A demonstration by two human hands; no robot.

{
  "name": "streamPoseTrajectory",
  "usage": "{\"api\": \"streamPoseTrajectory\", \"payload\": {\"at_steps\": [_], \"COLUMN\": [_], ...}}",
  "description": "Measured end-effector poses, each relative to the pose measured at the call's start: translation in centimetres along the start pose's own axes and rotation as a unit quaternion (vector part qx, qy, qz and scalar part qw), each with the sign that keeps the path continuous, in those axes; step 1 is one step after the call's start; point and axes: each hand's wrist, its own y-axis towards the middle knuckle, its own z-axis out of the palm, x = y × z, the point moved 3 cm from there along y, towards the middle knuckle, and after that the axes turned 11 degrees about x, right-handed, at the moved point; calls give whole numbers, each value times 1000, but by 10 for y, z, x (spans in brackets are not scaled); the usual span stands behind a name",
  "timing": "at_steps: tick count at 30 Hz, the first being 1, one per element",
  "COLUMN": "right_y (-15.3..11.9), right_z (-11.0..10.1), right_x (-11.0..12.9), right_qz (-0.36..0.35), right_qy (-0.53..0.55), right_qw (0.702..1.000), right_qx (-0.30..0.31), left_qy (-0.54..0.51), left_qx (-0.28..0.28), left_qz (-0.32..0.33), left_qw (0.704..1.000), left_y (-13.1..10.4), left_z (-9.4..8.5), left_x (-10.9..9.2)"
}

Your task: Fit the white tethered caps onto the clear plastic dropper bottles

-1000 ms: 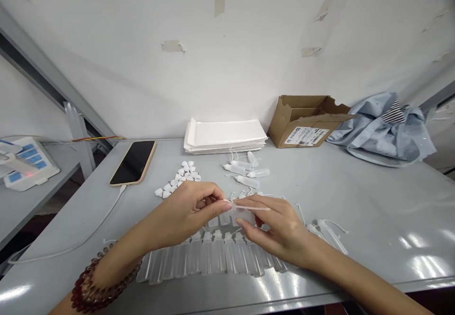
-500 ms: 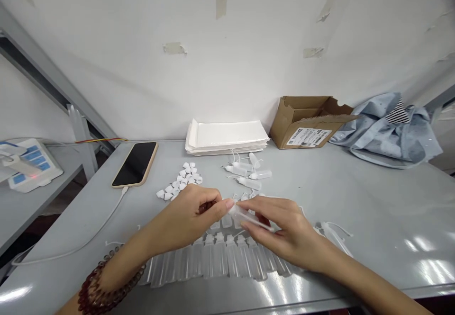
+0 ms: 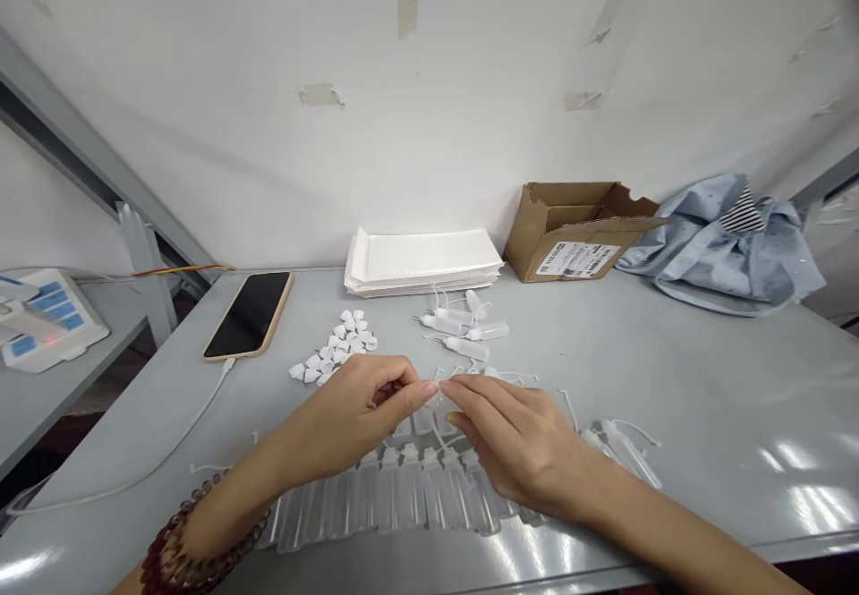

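Observation:
My left hand [image 3: 376,403] is closed, with thumb and index fingertip pinched at the top of a small translucent squeeze bottle [image 3: 440,400]. My right hand [image 3: 514,429] meets it fingertip to fingertip, its curled fingers around the same bottle and covering most of it. A thin white strap dangles below the fingertips. Under and in front of both hands lies a row of clear squeeze bottles [image 3: 403,492], side by side, necks pointing away from me. Beyond the left hand is a loose heap of white caps [image 3: 345,338]. Several bottles with needle tips [image 3: 466,347] lie farther back.
A stack of white trays [image 3: 422,259] stands against the wall, beside an open cardboard box [image 3: 581,233]. Light blue cloth [image 3: 721,246] lies at the right. A phone [image 3: 248,316] with a charging cable [image 3: 181,438] rests at the left; a power strip [image 3: 50,322] sits beyond.
My right hand has turned and its fingers have closed over the bottle, which showed plainly before and is now mostly hidden. The left hand keeps its pinch. The view has shifted slightly.

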Motion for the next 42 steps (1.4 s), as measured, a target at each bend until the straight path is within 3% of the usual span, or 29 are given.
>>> {"api": "streamPoseTrajectory", "payload": {"at_steps": [3,9,12,14,17,22,24,25,27,31,33,35,38,42], "right_y": [2,1,1,3,4,2,1,0,1,4,4,4,10,30], "right_z": [0,2,0,-4,-9,-4,0,1,1,-5,-10,-12,-10,-2], "right_x": [2,6,3,0,-7,-10,-11,-12,-14,-23,-29,-36,-47,-61], "right_qz": [4,-6,25,66,147,194,193,197,215,233,226,214,184,156], "right_qy": [-10,-66,24,142,366,660,709,711,670,432,306,208,99,29], "right_qw": [1000,998,998,983,905,691,643,639,678,857,919,951,970,976], "right_qx": [9,6,54,96,157,220,218,216,214,160,106,87,123,151], "left_qy": [-42,-87,-83,-79,-60,3,29,38,49,48,45,38,42,77], "left_qx": [18,1,4,8,14,6,0,-3,-11,-53,-111,-185,-276,-319], "left_qz": [-23,-48,-36,-17,33,112,127,135,143,92,43,-4,-64,-121], "left_qw": [999,995,996,997,998,994,991,990,988,993,992,982,958,937], "left_y": [-1,-3,-1,-1,-3,-14,-16,-16,-14,-7,-4,-5,-8,-11], "left_z": [1,6,8,8,6,7,7,8,7,-4,-14,-27,-44,-59], "left_x": [-1,1,2,1,-3,-9,-9,-9,-8,-2,3,10,23,37]}}
